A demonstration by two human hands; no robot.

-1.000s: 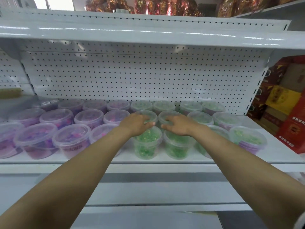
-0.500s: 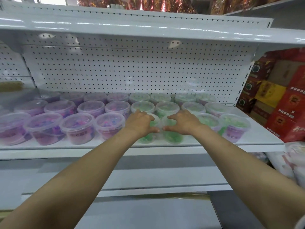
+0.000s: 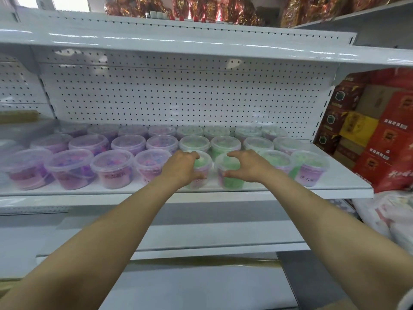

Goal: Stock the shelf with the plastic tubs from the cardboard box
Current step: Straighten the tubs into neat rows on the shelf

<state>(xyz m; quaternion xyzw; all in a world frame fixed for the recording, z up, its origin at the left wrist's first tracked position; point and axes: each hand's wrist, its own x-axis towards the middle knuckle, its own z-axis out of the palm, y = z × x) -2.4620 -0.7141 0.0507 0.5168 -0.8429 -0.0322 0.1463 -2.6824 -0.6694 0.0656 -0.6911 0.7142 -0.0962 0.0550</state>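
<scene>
Grip, left hand [image 3: 181, 167]: fingers curled over the rim and thumb low on the wall of a front-row tub with green fill [image 3: 202, 170]; it looks clasped, tub standing on the shelf.
Grip, right hand [image 3: 248, 166]: span held wide, fingers over the lid and thumb by the lower wall of the neighbouring green tub [image 3: 229, 173]; contact likely, firm hold not certain.
Head view, task's things: both tubs sit at the front edge of the white shelf [image 3: 344, 183], centre of frame, just beside each other.
Head view, stock: three rows run back to the pegboard [image 3: 178, 97]; purple-filled tubs [image 3: 114, 168] centre left, green ones centre and right, one mixed tub [image 3: 310, 167] at right.
Head view, cardboard box: only a brown strip shows low in the frame, below the arms; cannot tell if that is it.
Head view, surroundings: red and yellow cartons [image 3: 380, 130] at right edge, white sacks [image 3: 388, 215] lower right.
Risk, front edge: tubs stand close to the lip; a pull or nudge toward the person could tip one off.
Risk, packed rows: pushing back may shove the middle row against the rear one and skew the lines.
Risk, lids: pressing down on a thin clear lid could pop it or dent it.
Risk, neighbours: a wrist swinging out could knock the adjoining purple tub at left.
</scene>
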